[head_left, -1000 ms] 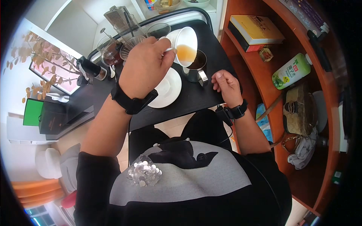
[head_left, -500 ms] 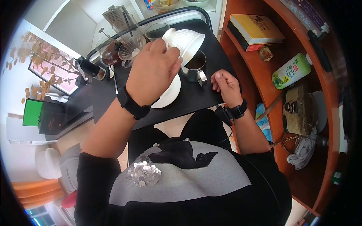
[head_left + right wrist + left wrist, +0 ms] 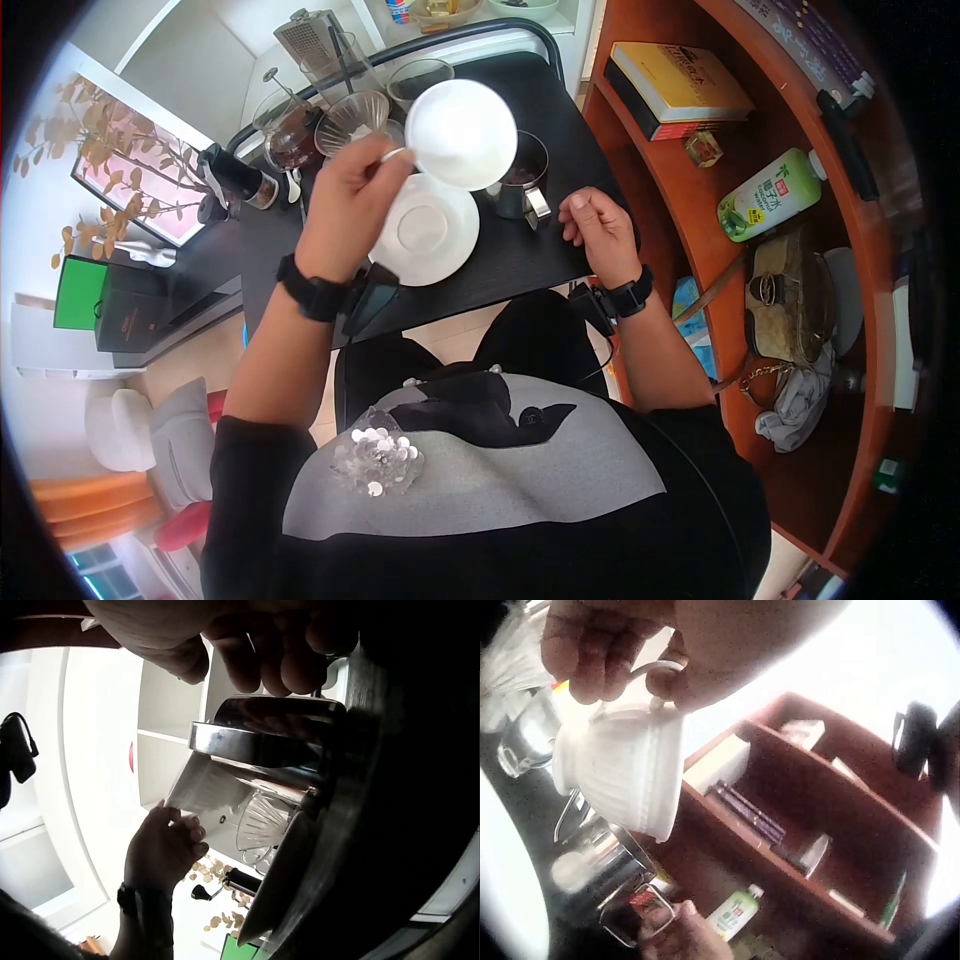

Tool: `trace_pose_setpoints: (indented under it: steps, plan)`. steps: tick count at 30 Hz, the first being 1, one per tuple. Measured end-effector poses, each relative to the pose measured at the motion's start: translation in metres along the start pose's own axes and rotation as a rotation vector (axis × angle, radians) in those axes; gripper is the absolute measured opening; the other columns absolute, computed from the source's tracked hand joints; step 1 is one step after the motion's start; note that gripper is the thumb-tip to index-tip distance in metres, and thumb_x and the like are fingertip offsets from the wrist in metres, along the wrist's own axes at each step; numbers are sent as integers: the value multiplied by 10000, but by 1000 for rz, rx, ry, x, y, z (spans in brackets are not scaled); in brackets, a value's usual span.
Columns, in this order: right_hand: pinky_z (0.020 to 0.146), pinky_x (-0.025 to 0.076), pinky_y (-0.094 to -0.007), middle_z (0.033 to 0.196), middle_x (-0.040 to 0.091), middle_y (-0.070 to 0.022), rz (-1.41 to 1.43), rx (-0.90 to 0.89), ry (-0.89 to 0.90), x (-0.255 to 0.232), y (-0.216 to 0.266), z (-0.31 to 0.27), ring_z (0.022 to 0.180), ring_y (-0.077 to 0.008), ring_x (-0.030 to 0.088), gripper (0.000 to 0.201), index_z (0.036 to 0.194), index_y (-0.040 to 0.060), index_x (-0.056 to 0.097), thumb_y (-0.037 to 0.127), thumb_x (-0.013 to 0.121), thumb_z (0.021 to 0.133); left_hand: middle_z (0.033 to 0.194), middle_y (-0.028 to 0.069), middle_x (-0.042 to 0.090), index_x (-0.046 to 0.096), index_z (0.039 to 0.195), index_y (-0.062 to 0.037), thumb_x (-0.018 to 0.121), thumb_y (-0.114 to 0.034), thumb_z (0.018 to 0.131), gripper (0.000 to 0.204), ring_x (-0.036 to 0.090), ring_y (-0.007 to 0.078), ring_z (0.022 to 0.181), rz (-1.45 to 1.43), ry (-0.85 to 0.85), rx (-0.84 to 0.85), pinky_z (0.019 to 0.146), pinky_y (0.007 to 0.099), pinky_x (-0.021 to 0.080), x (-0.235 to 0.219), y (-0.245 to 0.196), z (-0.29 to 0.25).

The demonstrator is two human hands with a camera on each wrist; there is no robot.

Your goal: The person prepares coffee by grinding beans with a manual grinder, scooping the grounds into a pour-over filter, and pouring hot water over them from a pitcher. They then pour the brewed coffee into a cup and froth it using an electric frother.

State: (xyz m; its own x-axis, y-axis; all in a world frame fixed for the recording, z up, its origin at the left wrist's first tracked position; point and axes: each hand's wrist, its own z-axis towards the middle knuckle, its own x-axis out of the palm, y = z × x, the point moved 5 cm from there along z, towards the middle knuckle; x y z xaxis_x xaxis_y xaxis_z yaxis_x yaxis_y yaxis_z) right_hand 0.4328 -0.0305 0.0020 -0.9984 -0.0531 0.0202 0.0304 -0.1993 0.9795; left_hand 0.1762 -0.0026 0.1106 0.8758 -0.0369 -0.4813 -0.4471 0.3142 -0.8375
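My left hand pinches the handle of a white cup, held up in the air with its mouth turned to the head camera. The inside looks plain white. Below it lies a white saucer on the black table. Fluted sides of the cup show in the left wrist view, where it hangs tilted above the metal pitcher. That pitcher stands right of the saucer, dark inside, its handle facing me. Close to this handle my right hand rests by the table edge, fingers loosely curled, holding nothing.
At the table's back left stand a ribbed glass dripper, a glass press pot and a black grinder. A wooden shelf on the right bears books, a green-labelled bottle and a bag.
The cup was tipped over the pitcher with amber liquid inside; now the left hand has drawn it back left, turned up and showing only white. The right hand stays put.
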Motion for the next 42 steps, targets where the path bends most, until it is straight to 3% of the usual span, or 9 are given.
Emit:
trace_pose_setpoints:
  steps: [1,4,15,21,26,34,37,40,42]
  plan:
    - [541,389,-191,719,540,1,-15,1,1,0,0,0,601,-51,489,240,820,33,572,238,491,916,691,-2,544,569,773,-23,554,-185,861,185,523,72,659,-140,3,-118,570,224,400,-5,15,-7]
    - [540,390,-192,718,540,1,-42,18,3,0,1,0,604,-51,492,233,827,36,576,238,497,912,720,2,557,552,809,-56,506,-216,897,189,514,76,652,-286,17,-247,618,216,410,-17,41,-34]
    - [572,404,-196,732,524,3,-169,-79,-6,11,5,-3,625,-58,487,176,888,24,565,200,549,880,784,17,595,553,840,-71,475,-242,917,204,556,93,708,-440,24,-394,635,222,429,-8,90,-81]
    - [593,406,-202,728,513,8,-276,-132,-53,20,14,-5,658,-63,490,158,885,22,560,179,560,872,813,8,607,552,846,-74,429,-233,933,219,543,77,706,-395,59,-356,624,210,411,-9,83,-83]
    - [531,411,-201,738,532,4,-227,126,42,35,16,-6,611,-66,511,194,844,26,567,209,522,890,800,13,596,556,891,-34,418,-210,939,229,504,71,668,-246,81,-254,623,213,414,-11,76,-82]
    - [531,464,-223,765,563,-28,-107,138,-82,30,12,12,614,-86,542,222,842,26,552,231,493,902,768,19,579,558,902,-7,419,-190,939,233,489,84,653,-183,79,-238,623,215,423,-14,73,-81]
    - [536,473,-236,757,556,-41,-102,158,-118,24,7,28,611,-110,548,226,840,16,541,226,485,902,778,40,571,565,885,3,436,-177,929,226,505,111,692,-214,84,-192,659,232,423,-12,81,-79]
    - [539,476,-239,760,557,-45,-63,195,-139,17,3,52,614,-115,552,226,840,18,539,228,481,902,803,64,559,572,858,16,459,-152,911,210,518,149,749,-30,-28,49,709,259,419,-20,74,-76]
    - [541,479,-245,760,556,-48,-37,207,-139,14,-2,71,612,-125,554,223,849,19,537,231,485,898,791,123,555,581,855,36,484,-140,878,202,557,251,763,-153,-21,42,706,308,438,-20,77,-74]
